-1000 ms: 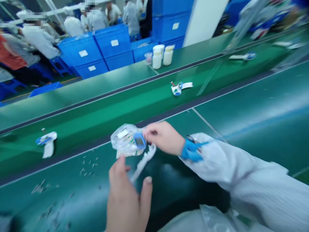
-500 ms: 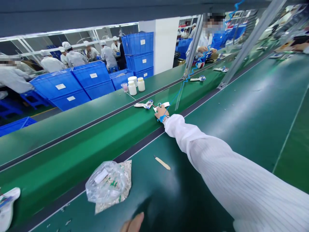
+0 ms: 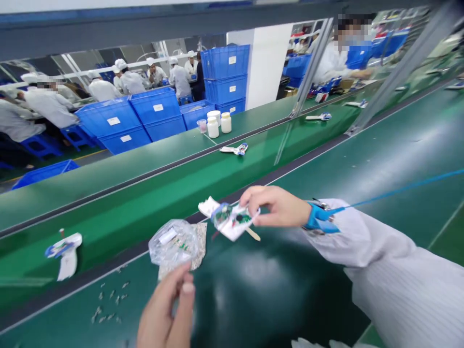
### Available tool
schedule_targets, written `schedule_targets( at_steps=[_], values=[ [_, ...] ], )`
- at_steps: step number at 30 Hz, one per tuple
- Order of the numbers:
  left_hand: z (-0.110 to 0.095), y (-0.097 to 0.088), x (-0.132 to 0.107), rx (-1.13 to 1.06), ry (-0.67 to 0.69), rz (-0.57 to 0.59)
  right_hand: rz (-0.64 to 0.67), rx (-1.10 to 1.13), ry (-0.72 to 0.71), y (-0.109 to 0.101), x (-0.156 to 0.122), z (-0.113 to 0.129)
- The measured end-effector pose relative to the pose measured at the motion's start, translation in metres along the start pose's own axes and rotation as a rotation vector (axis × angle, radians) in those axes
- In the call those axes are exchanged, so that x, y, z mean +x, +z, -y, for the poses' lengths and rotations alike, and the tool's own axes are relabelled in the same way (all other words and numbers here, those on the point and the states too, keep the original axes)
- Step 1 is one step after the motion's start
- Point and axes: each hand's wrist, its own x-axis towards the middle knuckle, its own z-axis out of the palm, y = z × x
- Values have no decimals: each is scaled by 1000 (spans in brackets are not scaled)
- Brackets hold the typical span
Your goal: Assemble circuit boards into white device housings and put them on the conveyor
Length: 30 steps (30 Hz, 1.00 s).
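Observation:
My right hand grips a white handheld device shell with an exposed green circuit board, holding it just above the near green table. A blue wrist strap with a blue cord sits on that wrist. My left hand is low in the view, thumb and fingers pinched together, right below a clear plastic bag of small parts. What the pinch holds is too small to make out. A thin wooden stick lies under the device.
A green conveyor belt carries white-and-blue devices at the left and farther along. White jars stand on the far shelf. Blue crates and other workers are beyond. Small loose bits lie scattered at the near left.
My right arm has drawn back from the conveyor with a device shell in its hand. My left hand has risen into view, pinched near the bag.

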Motion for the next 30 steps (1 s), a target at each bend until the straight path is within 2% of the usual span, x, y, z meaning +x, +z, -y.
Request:
schedule_targets(
  at_steps=[1, 2, 3, 5, 7, 9, 14, 19, 23, 27, 28, 30],
  values=[
    [-8, -2, 0, -45, -37, -37, 95, 83, -150, 3, -3, 16],
    [-16, -3, 0, -92, -67, -4, 179, 144, -275, 4, -5, 31],
    [-23, -5, -1, -103, -101, 77, 255, 181, -377, 6, -4, 44],
    [-33, -7, -4, -24, -118, 256, 374, 164, -477, 9, -1, 65],
    [-38, -8, -9, 59, -89, 331, 465, 81, -521, 12, 4, 80],
    [-38, -7, -12, 52, -104, 375, 520, -3, -554, 15, 8, 88],
    [-27, -5, -18, -220, -246, 522, 596, -50, -552, 23, 16, 89],
    [-23, -4, -21, -377, -325, 582, 692, 12, -478, 22, 22, 85],
    [-23, -7, -21, -404, -326, 579, 759, 139, -405, 23, 30, 79],
    [-19, -16, -24, -613, -354, 402, 909, 542, -288, 38, 35, 61],
    [-17, -18, -25, -677, -348, 345, 889, 659, -228, 44, 33, 57],
    [-13, -18, -28, -780, -314, 229, 699, 797, -95, 58, 28, 56]
  ],
)
